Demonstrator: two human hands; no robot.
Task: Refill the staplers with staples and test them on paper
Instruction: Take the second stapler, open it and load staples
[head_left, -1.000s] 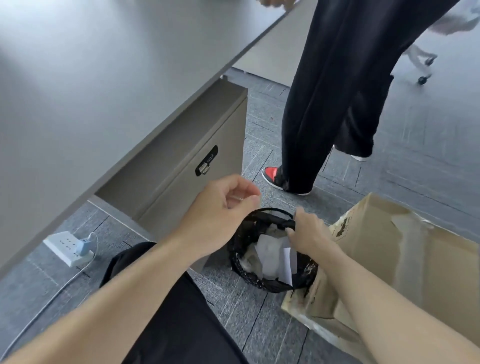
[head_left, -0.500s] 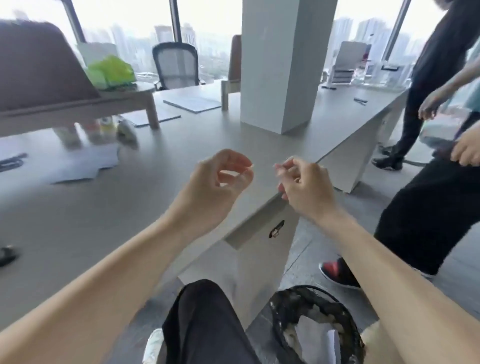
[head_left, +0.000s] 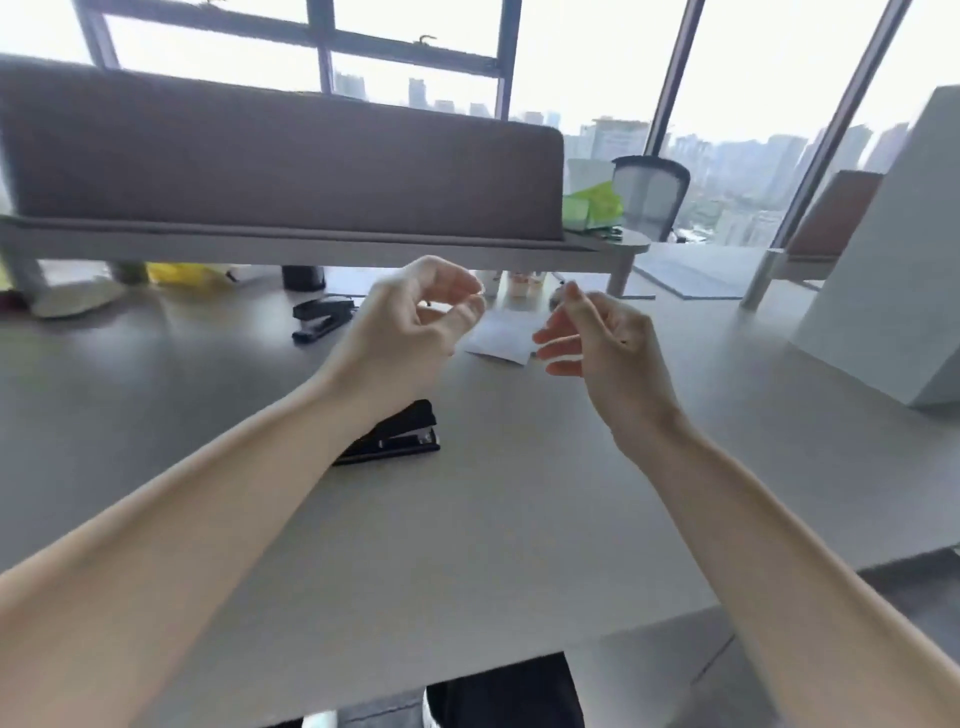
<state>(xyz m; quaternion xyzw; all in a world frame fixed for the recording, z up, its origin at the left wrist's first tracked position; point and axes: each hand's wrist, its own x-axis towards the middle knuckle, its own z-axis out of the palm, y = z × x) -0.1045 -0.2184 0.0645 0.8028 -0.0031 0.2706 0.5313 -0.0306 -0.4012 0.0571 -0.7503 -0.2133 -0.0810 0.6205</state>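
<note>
Head view: left hand (head_left: 415, 322) and right hand (head_left: 602, 338) hover mid-frame, fingers loosely curled, gripping nothing; the near stapler (head_left: 400, 436) looks rigid, best grasped across its body.

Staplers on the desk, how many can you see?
2. One black stapler lies near, partly under the left forearm; another stapler sits farther back, below the shelf. Others may be hidden.

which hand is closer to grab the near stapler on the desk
Left, most likely. The left hand hovers almost directly above the near stapler, whose rear end its forearm hides. The right hand is farther off to the side, nearer the paper. Both hands look empty.
</note>
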